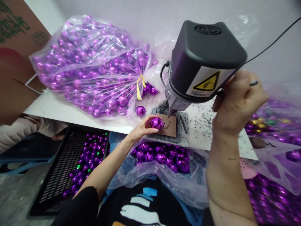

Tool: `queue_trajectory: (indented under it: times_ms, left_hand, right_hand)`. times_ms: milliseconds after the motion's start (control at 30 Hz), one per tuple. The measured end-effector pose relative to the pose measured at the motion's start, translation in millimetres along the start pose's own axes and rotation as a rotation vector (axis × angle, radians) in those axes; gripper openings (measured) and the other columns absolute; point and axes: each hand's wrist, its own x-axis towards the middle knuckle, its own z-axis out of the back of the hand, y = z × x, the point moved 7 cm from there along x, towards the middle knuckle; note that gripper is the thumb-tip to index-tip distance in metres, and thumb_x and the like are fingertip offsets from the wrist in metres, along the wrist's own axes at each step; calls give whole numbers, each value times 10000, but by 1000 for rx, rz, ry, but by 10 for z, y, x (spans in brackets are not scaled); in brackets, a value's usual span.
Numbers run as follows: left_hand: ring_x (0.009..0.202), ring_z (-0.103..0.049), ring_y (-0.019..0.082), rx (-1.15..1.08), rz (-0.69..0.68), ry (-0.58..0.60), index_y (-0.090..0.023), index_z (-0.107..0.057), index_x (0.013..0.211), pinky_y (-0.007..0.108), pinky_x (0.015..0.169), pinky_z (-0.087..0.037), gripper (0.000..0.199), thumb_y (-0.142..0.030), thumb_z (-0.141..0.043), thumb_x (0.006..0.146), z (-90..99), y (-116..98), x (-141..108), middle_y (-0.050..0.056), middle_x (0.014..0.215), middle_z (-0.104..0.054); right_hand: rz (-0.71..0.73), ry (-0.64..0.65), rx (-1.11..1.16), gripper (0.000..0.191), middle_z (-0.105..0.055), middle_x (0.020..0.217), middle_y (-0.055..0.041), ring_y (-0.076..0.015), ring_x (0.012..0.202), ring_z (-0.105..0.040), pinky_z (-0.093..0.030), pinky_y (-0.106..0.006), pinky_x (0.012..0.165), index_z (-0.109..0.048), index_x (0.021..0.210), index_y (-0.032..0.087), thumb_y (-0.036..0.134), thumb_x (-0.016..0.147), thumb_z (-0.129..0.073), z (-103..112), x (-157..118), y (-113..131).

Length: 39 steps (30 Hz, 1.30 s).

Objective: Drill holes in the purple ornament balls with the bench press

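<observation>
My left hand (144, 126) closes its thumb and fingers round a shiny purple faceted ball (157, 124). The ball sits just left of a small hole in a brown board (172, 128), under the drill press (199, 53). Up at the machine's right side, my right hand (243, 99) is wrapped round a dark lever (254, 83), whose end pokes out past the fingers. Another loose purple ball (140, 110) lies on the white table behind my left hand. Many more purple balls (162, 157) fill a clear bag on my lap.
A big clear bag of purple balls (94, 66), tied with yellow ribbon, covers the table's left. Dark shavings lie on the white tabletop (199, 125). At lower left stands a black crate (58, 169) with small ornaments. More bagged purple balls (270, 194) are at right. Another person's sleeve (18, 135) shows at left.
</observation>
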Motion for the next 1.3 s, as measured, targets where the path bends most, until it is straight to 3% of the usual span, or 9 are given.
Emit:
queue_trajectory:
  times_ms: [100, 267, 467, 733, 867, 1000, 1300]
  left_hand:
    - [1163, -639, 248, 137, -61, -11, -248, -571, 1275, 399, 1007, -509, 658, -369, -845, 689, -30, 6, -22, 109, 1354, -612]
    - [1097, -653, 234, 347, -89, -66, -210, -548, 1288, 376, 962, -530, 640, -390, -814, 734, -40, 43, 14, 94, 1241, -653]
    - [1109, -651, 232, 609, -143, -161, -183, -544, 1301, 378, 970, -526, 547, -385, -733, 829, -61, 7, 173, 96, 1241, -658]
    - [1115, -628, 255, 1064, -249, -163, -179, -546, 1278, 384, 960, -504, 508, -366, -738, 846, -283, -82, 294, 109, 1217, -636]
    - [1038, -625, 277, 1242, -258, -234, -165, -591, 1212, 390, 892, -486, 488, -410, -752, 822, -380, -60, 335, 107, 1117, -641]
    - [1032, -598, 285, 1312, -291, -331, -163, -607, 1148, 398, 917, -431, 476, -436, -770, 794, -410, -11, 354, 102, 1073, -659]
    - [1042, -576, 285, 1316, -355, -324, -171, -591, 1142, 410, 974, -380, 477, -460, -754, 798, -401, 37, 354, 95, 1056, -668]
  right_hand:
    - [11, -7, 14, 589, -371, 626, 23, -2, 578, -397, -314, -166, 532, -519, 730, 110, 665, 894, -412, -1, -5, 6]
    - [17, -6, 22, 579, -367, 625, 27, 6, 565, -395, -324, -165, 535, -512, 725, 110, 653, 899, -415, -1, -9, 16]
    - [19, -9, 23, 573, -376, 621, 29, 15, 557, -372, -311, -161, 534, -505, 735, 106, 641, 910, -399, -3, -21, 27]
    - [20, -11, 20, 574, -428, 642, 22, 24, 561, -363, -299, -157, 546, -464, 726, 108, 649, 906, -398, 4, -32, 35]
    - [25, -5, 18, 558, -432, 652, 22, 29, 577, -368, -299, -151, 566, -466, 733, 104, 627, 918, -397, 6, -36, 46]
    - [31, 19, 21, 557, -407, 649, 33, 37, 565, -348, -288, -141, 561, -435, 722, 107, 628, 917, -399, -5, -29, 45]
    - [78, -48, 15, 456, -417, 609, 40, 26, 513, -380, -288, -152, 515, -479, 737, 109, 515, 942, -443, 94, -275, 34]
